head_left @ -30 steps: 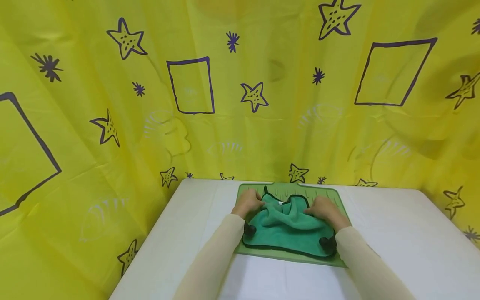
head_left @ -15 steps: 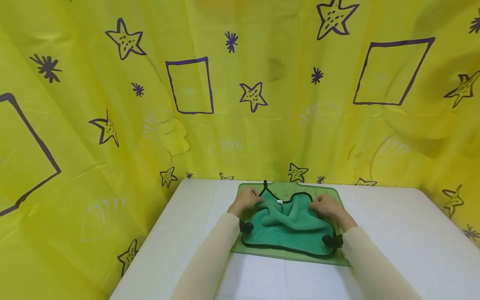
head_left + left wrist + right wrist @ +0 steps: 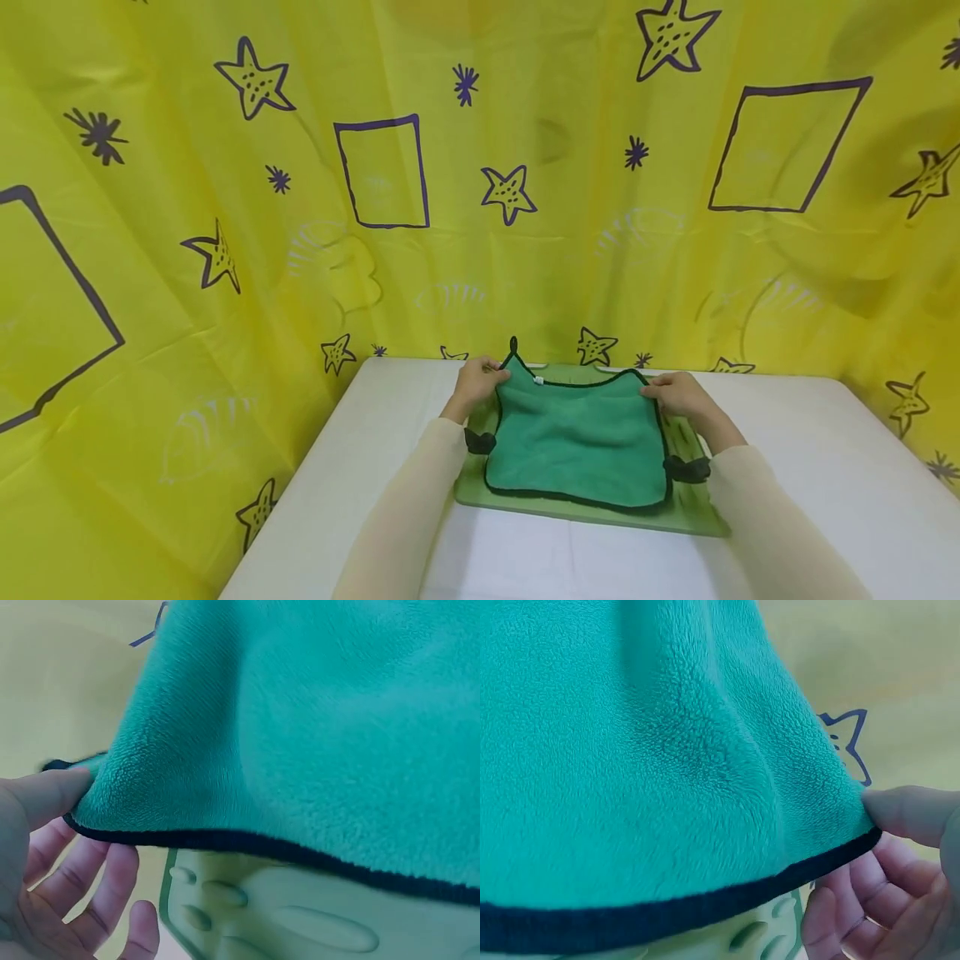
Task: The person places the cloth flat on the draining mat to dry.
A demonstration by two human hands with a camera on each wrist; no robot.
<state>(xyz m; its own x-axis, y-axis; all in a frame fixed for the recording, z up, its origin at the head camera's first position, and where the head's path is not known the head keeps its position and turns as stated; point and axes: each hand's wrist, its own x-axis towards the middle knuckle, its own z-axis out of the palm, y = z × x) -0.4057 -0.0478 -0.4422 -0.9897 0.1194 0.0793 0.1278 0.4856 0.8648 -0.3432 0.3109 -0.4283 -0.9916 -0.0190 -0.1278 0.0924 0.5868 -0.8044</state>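
Observation:
A green plush towel (image 3: 585, 442) with a dark edging hangs spread between my two hands, its lower part over a light green ridged mat (image 3: 517, 503). A small black loop and a white tag show along its far edge. My left hand (image 3: 478, 383) pinches the towel near its far left corner, thumb on top in the left wrist view. At the far right corner my right hand (image 3: 682, 396) pinches the dark edging between thumb and fingers. The other fingers of both hands stay loosely bent under the cloth. Most of the mat is hidden by the towel.
The mat lies on a white table (image 3: 375, 467). Behind and to the left stands a yellow curtain (image 3: 465, 275) printed with purple stars and frames. Black wrist straps (image 3: 686, 469) sit at both sleeves.
Both hands have moved apart and up, drawing the towel's far corners outward. Its bunched folds have smoothed out, and the far edge is now stretched and raised.

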